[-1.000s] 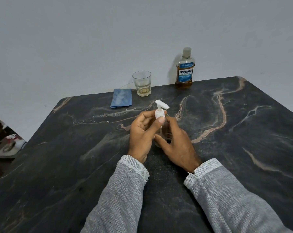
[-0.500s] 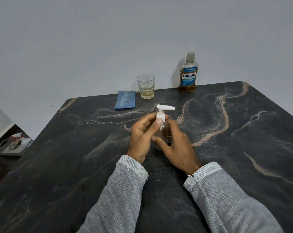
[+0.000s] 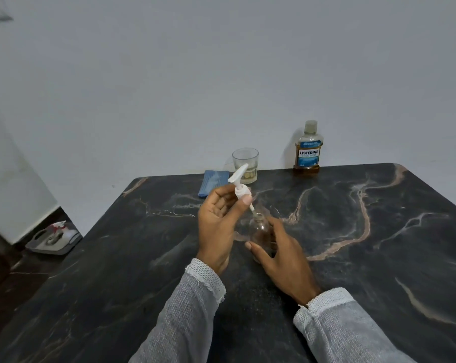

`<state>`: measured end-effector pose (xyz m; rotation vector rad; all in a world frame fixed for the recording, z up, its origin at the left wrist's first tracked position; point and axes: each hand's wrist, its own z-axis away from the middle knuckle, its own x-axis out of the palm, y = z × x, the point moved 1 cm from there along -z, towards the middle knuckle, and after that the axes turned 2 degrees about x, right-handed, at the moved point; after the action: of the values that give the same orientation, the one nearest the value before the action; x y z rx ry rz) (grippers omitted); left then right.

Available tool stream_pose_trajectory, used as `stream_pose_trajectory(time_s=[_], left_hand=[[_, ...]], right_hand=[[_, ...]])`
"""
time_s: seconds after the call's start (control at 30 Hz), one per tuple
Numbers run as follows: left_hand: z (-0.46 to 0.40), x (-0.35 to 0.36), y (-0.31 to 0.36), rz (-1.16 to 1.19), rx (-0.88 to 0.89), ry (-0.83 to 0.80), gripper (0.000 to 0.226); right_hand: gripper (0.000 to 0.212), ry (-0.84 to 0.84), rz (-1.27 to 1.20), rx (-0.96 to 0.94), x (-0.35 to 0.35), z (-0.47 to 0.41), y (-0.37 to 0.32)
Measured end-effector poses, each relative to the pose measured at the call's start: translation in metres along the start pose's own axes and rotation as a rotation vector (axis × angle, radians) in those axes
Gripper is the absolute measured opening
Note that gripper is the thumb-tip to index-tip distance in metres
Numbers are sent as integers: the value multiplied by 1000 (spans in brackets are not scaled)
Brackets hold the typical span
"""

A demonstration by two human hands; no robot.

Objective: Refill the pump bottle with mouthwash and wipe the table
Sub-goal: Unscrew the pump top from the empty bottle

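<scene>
A small clear pump bottle [image 3: 259, 230] stands on the dark marble table [image 3: 352, 258], and my right hand [image 3: 284, 255] grips its body. My left hand [image 3: 219, 226] pinches the white pump head [image 3: 238, 183], which is lifted and tilted left, with its tube tip still at the bottle's neck. At the table's far edge stand a mouthwash bottle [image 3: 307, 150] with a blue label and amber liquid at its bottom, a glass [image 3: 245, 165] with a little yellowish liquid, and a folded blue cloth [image 3: 213, 182].
A light wall rises right behind the table's far edge. On the floor to the left lies a grey scale-like object [image 3: 54, 238] beside a white panel. Bare marble stretches to the right and toward me.
The pump head was seated on the bottle; my left hand has now lifted it up and tilted it, drawing the tube out of the neck. The camera has tilted upward.
</scene>
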<state>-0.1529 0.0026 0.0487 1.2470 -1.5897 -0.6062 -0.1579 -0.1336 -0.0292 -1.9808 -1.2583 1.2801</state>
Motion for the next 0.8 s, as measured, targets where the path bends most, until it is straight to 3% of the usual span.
stream_pose_trajectory(time_s=[0.23, 0.4, 0.5, 0.63, 0.8], left_hand=[[-27, -15, 53, -145, 78, 138, 22], [-43, -41, 59, -416, -21, 197, 22], [-46, -51, 36, -627, -165, 124, 22], [-49, -59, -4, -703, -349, 26, 28], [-53, -63, -32, -812, -432, -105, 26]], right_hand=[[47, -10, -25, 16, -1, 0, 1], [46, -18, -31, 19, -1, 0, 2], [45, -22, -24, 18, -1, 1, 4], [48, -11, -12, 19, -2, 0, 5], [49, -2, -2, 19, 1, -2, 7]])
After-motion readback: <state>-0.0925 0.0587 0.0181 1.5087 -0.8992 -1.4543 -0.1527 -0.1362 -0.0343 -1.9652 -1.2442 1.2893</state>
